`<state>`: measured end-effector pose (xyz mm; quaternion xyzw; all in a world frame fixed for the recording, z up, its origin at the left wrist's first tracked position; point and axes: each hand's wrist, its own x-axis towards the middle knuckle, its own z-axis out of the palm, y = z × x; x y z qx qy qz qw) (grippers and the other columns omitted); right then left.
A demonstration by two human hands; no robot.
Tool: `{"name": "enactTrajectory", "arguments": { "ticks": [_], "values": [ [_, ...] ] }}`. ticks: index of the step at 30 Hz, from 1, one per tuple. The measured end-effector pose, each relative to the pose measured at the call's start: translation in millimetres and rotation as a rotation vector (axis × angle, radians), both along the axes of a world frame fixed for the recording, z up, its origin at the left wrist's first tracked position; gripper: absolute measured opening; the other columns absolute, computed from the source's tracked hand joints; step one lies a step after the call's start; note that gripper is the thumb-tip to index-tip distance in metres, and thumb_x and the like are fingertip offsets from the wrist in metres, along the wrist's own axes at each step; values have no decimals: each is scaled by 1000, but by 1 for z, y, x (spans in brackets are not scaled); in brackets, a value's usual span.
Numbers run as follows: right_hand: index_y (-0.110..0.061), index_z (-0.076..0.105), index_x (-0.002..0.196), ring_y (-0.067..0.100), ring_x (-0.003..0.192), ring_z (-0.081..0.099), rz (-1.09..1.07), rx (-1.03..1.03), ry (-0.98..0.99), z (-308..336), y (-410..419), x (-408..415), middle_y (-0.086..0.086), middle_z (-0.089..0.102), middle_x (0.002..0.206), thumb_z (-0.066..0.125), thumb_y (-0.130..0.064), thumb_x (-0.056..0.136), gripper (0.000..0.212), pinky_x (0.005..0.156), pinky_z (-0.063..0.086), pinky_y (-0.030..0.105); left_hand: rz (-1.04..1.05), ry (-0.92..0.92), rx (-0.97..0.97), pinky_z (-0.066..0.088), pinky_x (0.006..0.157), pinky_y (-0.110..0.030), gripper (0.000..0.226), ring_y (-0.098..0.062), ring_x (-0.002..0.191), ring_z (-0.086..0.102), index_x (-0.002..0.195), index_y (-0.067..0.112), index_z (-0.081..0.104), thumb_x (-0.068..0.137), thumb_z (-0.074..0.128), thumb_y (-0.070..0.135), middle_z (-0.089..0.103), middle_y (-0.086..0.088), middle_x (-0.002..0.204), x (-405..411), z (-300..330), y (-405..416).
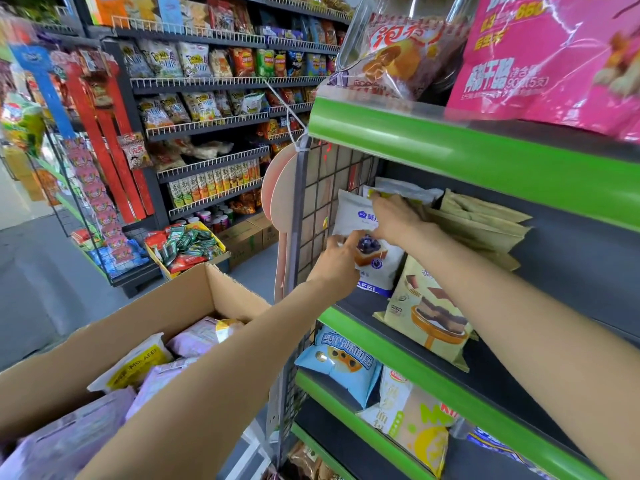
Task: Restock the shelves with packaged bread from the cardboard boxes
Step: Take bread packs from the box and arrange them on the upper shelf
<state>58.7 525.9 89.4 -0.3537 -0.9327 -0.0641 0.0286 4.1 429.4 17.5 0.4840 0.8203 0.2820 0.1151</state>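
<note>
Left hand (337,258): grips the lower edge of a white bread packet (367,237) with a blueberry picture, on the middle shelf (398,344).
Right hand (393,216): fingers curled on the packet's top, near the wire side panel (313,216).
Beside it: a beige cake packet (429,313), touching the white one.
Box (145,317): open cardboard, lower left, with purple and white packets (194,341) inside.
Upper shelf: a pink bag (550,60).

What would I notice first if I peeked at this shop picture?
Probably two bare arms reaching to a green-edged shelf, where the left hand and right hand hold a white blueberry bread bag. Then the big pink bag up top, and the open box of bread below left.
</note>
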Motion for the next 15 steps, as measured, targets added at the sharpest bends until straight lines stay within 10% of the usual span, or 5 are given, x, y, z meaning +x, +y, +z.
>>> {"name": "enactTrajectory", "arguments": {
  "ticks": [15],
  "values": [
    [-18, 65, 102, 30, 96, 62, 147, -264, 577, -35, -99, 22, 9, 66, 106, 51, -13, 88, 21, 79, 53, 39, 30, -73, 17, 50, 85, -30, 23, -27, 96, 64, 110, 9, 64, 90, 52, 7, 67, -11, 107, -28, -1, -101]
  ]
}}
